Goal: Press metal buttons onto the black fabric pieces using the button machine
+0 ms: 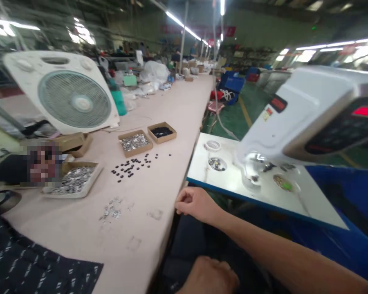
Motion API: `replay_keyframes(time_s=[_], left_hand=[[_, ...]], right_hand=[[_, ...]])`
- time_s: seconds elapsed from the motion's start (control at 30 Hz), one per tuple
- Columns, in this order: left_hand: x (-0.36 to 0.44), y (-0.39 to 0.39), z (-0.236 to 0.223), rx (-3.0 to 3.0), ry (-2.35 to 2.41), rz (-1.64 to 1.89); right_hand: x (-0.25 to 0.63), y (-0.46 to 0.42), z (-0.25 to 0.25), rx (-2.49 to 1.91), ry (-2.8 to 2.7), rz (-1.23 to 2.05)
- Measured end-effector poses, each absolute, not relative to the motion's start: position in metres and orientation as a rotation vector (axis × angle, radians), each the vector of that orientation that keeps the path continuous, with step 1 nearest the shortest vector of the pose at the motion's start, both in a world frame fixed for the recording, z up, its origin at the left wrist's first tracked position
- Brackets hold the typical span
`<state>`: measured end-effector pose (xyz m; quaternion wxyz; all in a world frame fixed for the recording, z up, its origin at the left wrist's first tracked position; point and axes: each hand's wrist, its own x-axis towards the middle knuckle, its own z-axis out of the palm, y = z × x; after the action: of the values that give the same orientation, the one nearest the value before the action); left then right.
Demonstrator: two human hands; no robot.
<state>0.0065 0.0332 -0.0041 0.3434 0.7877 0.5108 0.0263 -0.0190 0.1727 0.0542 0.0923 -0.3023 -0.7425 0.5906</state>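
"Where are the hands?"

"The right hand (199, 204) is just right of the middle of the frame, beside the near edge of the long table (184, 106). The left hand (213, 275) is at the bottom centre, cut by the lower border."

"Is either one gripping something?"

"The right has its fingers curled in towards the thumb, but I can't tell whether a small piece is pinched there. The left is blurred and turned back-up, its fingertips hidden, so I can't tell its grip either."

"And what lies nearest to them?"

"Dark fabric (187, 245), at the lower centre, below the right hand and behind the left. Whether the left touches it, I can't make out."

"What's on the table?"

"Left of centre, a cardboard box of black pieces (165, 139) stands beside a box of silver pieces (138, 152). Loose black pieces (130, 175) are scattered in front of them, with loose silver pieces (113, 210) lower down. Further left there's a tray of silver pieces (76, 194), and a white fan (81, 104) stands at the upper left. A patterned dark cloth (33, 261) fills the lower left corner."

"And on the right?"

"A white machine (309, 106) with a lit red display (366, 111), above a pale worktop (199, 167) edged in blue."
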Motion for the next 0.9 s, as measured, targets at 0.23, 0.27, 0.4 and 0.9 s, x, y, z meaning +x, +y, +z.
replay_keyframes(time_s=[0.23, 0.27, 0.4, 0.9], left_hand=[[0.01, -0.001, 0.02, 2.375, 1.376, 0.292], [0.011, -0.005, 0.022, 2.417, 1.399, 0.362], [0.015, -0.018, 0.027, 2.544, 1.438, 0.577], [0.017, -0.054, 0.043, 2.56, 1.515, 0.834]], right_hand=[[0.148, 0.106, 0.028, -1.313, -1.767, 1.819], [0.161, 0.096, 0.025, -1.345, -1.714, 1.818], [0.188, 0.065, 0.022, -1.345, -1.536, 1.867], [0.206, 0.037, 0.038, -1.106, -1.716, 1.743]])
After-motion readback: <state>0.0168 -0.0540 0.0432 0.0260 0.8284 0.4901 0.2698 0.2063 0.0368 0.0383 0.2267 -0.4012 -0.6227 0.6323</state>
